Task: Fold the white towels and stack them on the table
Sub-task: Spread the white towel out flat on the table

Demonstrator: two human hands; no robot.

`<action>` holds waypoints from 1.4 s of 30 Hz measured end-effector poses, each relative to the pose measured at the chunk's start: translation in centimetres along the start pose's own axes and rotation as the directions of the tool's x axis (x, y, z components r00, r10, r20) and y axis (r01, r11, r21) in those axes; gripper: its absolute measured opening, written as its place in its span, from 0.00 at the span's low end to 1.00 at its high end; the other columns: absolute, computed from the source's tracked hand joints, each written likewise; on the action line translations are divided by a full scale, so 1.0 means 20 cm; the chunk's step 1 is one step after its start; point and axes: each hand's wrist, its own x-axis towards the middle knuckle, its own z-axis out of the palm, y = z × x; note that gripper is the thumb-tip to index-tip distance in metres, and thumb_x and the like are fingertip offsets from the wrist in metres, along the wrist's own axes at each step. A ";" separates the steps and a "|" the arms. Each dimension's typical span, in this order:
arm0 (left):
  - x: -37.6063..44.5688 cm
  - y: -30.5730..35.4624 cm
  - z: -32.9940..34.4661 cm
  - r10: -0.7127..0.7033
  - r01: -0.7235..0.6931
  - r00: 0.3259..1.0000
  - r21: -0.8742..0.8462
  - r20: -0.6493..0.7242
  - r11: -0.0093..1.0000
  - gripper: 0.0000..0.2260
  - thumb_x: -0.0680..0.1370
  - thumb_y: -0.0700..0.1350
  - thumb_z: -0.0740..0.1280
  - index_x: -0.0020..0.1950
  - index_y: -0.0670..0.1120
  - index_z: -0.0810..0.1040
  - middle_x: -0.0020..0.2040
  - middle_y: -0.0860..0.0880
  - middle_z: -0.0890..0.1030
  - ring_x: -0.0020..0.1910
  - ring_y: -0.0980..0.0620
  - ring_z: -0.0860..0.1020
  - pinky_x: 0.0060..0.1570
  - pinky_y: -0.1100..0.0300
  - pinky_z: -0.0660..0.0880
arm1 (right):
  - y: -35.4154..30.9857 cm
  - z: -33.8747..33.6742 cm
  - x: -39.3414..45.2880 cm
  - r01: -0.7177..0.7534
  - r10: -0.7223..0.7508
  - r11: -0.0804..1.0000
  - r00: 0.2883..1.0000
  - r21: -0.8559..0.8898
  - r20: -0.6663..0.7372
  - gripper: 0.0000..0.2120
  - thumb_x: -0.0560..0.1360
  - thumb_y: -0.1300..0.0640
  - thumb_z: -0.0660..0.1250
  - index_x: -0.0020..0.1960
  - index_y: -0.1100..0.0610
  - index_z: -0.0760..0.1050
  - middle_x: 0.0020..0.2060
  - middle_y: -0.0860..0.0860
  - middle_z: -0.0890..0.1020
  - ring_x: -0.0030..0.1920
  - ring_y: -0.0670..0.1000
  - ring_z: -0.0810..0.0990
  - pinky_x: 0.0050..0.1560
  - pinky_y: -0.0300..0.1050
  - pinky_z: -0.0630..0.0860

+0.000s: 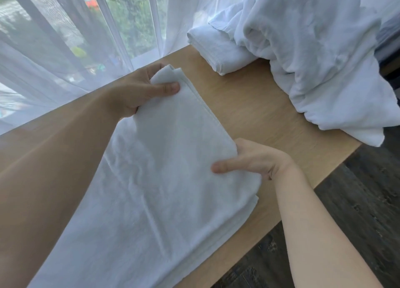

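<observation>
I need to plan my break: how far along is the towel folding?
Done: one folded towel on the table. In hand: left hand and right hand pinch a partly folded towel. Left: the crumpled pile.

Sheer white curtains (65, 56) over a daylit window (127, 17), dark wood-plank floor (357, 201) below

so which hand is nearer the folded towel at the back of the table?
Left. The left hand grips the far corner of the towel being folded, nearer the folded towel. The right hand holds the near edge.
</observation>
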 end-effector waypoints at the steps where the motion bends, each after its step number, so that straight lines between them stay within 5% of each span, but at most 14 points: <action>1: 0.02 -0.01 0.02 0.017 -0.010 0.996 0.072 -0.092 0.997 0.14 0.72 0.51 0.79 0.54 0.54 0.80 0.49 0.54 0.84 0.47 0.55 0.84 0.42 0.60 0.80 | 0.02 -0.03 -0.03 -0.012 0.012 1.000 0.999 -0.002 -0.032 0.21 0.73 0.55 0.77 0.64 0.56 0.80 0.58 0.52 0.85 0.58 0.54 0.84 0.62 0.55 0.78; 4: 0.09 -0.11 0.12 0.141 0.053 0.919 0.470 -0.367 0.881 0.14 0.72 0.53 0.77 0.55 0.59 0.77 0.47 0.57 0.81 0.48 0.61 0.80 0.49 0.64 0.77 | 0.08 -0.04 -0.06 -0.131 0.107 0.987 0.970 -0.097 -0.216 0.17 0.73 0.47 0.77 0.59 0.53 0.82 0.52 0.49 0.87 0.51 0.51 0.86 0.53 0.48 0.80; 7: 0.05 -0.22 0.23 0.176 0.294 0.847 0.719 -0.501 0.629 0.21 0.81 0.55 0.65 0.72 0.51 0.70 0.68 0.49 0.76 0.72 0.48 0.69 0.70 0.52 0.62 | 0.19 0.00 -0.04 -0.358 0.238 0.889 0.894 -0.286 -0.379 0.16 0.78 0.43 0.69 0.57 0.54 0.81 0.51 0.50 0.85 0.50 0.52 0.84 0.55 0.52 0.80; 10: -0.10 -0.33 0.34 0.280 0.308 0.833 0.820 -0.478 0.483 0.24 0.83 0.58 0.57 0.75 0.48 0.67 0.77 0.45 0.67 0.78 0.45 0.61 0.73 0.49 0.55 | 0.29 0.03 -0.09 -0.260 0.198 0.958 0.904 -0.119 -0.380 0.12 0.78 0.44 0.70 0.56 0.49 0.82 0.50 0.46 0.86 0.50 0.50 0.85 0.54 0.52 0.82; 13: -0.25 -0.46 0.44 0.209 0.305 0.899 0.893 -0.385 0.331 0.31 0.80 0.63 0.49 0.79 0.49 0.62 0.81 0.46 0.59 0.81 0.45 0.54 0.76 0.47 0.50 | 0.37 0.04 -0.16 -0.078 0.117 0.988 0.941 0.134 -0.317 0.15 0.75 0.45 0.74 0.59 0.50 0.82 0.53 0.47 0.86 0.51 0.49 0.86 0.44 0.44 0.83; 16: -0.27 -0.52 0.46 0.141 0.281 0.939 0.934 -0.315 0.220 0.31 0.82 0.62 0.47 0.82 0.50 0.54 0.83 0.47 0.50 0.82 0.46 0.47 0.78 0.48 0.44 | 0.39 0.08 -0.17 -0.073 0.114 0.991 0.904 0.113 -0.412 0.14 0.76 0.47 0.73 0.59 0.50 0.79 0.50 0.45 0.86 0.49 0.48 0.86 0.44 0.44 0.81; 19: -0.26 -0.48 0.46 0.147 0.245 0.949 0.945 -0.280 0.217 0.30 0.82 0.61 0.46 0.82 0.50 0.55 0.83 0.46 0.51 0.82 0.46 0.47 0.78 0.48 0.42 | 0.39 0.12 -0.15 -0.263 0.094 0.949 0.765 -0.176 -0.637 0.07 0.79 0.49 0.69 0.52 0.51 0.73 0.46 0.46 0.82 0.44 0.51 0.82 0.40 0.47 0.76; 23: -0.54 -0.55 0.47 0.246 0.432 0.842 0.872 -0.481 0.230 0.28 0.81 0.58 0.52 0.80 0.50 0.61 0.81 0.45 0.58 0.80 0.40 0.53 0.78 0.43 0.45 | 0.31 0.30 -0.02 -0.360 -0.337 0.762 0.490 -0.539 -0.804 0.12 0.78 0.61 0.62 0.61 0.53 0.69 0.57 0.52 0.73 0.52 0.55 0.73 0.52 0.55 0.73; 27: -0.82 -0.67 0.51 0.109 0.421 0.882 0.869 -0.459 0.261 0.32 0.80 0.63 0.46 0.83 0.53 0.50 0.83 0.48 0.45 0.81 0.45 0.42 0.78 0.46 0.40 | 0.30 0.44 0.10 -0.438 -0.318 0.696 0.522 -0.569 -0.791 0.25 0.80 0.43 0.64 0.71 0.56 0.65 0.63 0.55 0.72 0.61 0.58 0.71 0.60 0.54 0.69; 30: -0.91 -0.65 0.60 0.049 0.356 0.920 0.880 -0.390 0.314 0.35 0.79 0.67 0.43 0.83 0.52 0.46 0.82 0.49 0.40 0.81 0.46 0.37 0.78 0.46 0.39 | 0.32 0.47 0.09 -0.474 -0.370 0.692 0.416 -0.545 -0.831 0.26 0.78 0.40 0.65 0.67 0.59 0.69 0.59 0.58 0.74 0.57 0.60 0.72 0.56 0.54 0.69; 34: -1.16 -0.62 0.84 0.133 0.176 0.960 0.899 -0.247 0.400 0.32 0.80 0.69 0.54 0.76 0.50 0.67 0.79 0.48 0.64 0.79 0.46 0.60 0.75 0.50 0.55 | 0.38 0.48 0.01 -0.455 -0.400 0.717 0.353 -0.529 -0.846 0.23 0.79 0.43 0.64 0.66 0.58 0.67 0.57 0.60 0.77 0.53 0.63 0.76 0.52 0.56 0.72; 36: -1.28 -0.64 0.97 0.189 0.085 0.969 0.934 -0.158 0.347 0.26 0.77 0.67 0.62 0.66 0.50 0.74 0.67 0.51 0.75 0.64 0.47 0.75 0.62 0.52 0.68 | 0.42 0.48 -0.02 -0.441 -0.379 0.747 0.331 -0.497 -0.864 0.21 0.80 0.44 0.63 0.64 0.58 0.67 0.55 0.60 0.79 0.54 0.63 0.76 0.54 0.56 0.71; 39: -1.35 -0.66 1.02 0.207 0.101 0.965 0.953 -0.164 0.286 0.18 0.74 0.59 0.72 0.56 0.48 0.78 0.51 0.51 0.79 0.45 0.47 0.78 0.43 0.53 0.76 | 0.45 0.47 -0.02 -0.404 -0.329 0.792 0.349 -0.458 -0.877 0.16 0.82 0.47 0.61 0.59 0.59 0.71 0.51 0.58 0.80 0.54 0.61 0.73 0.56 0.57 0.69; 42: -1.34 -0.63 0.99 0.280 0.050 0.943 0.908 -0.180 0.416 0.08 0.75 0.50 0.75 0.48 0.47 0.82 0.43 0.51 0.80 0.38 0.48 0.79 0.36 0.56 0.76 | 0.42 0.45 -0.02 -0.370 -0.300 0.822 0.366 -0.433 -0.881 0.15 0.84 0.49 0.56 0.57 0.60 0.73 0.49 0.56 0.79 0.56 0.61 0.71 0.60 0.58 0.65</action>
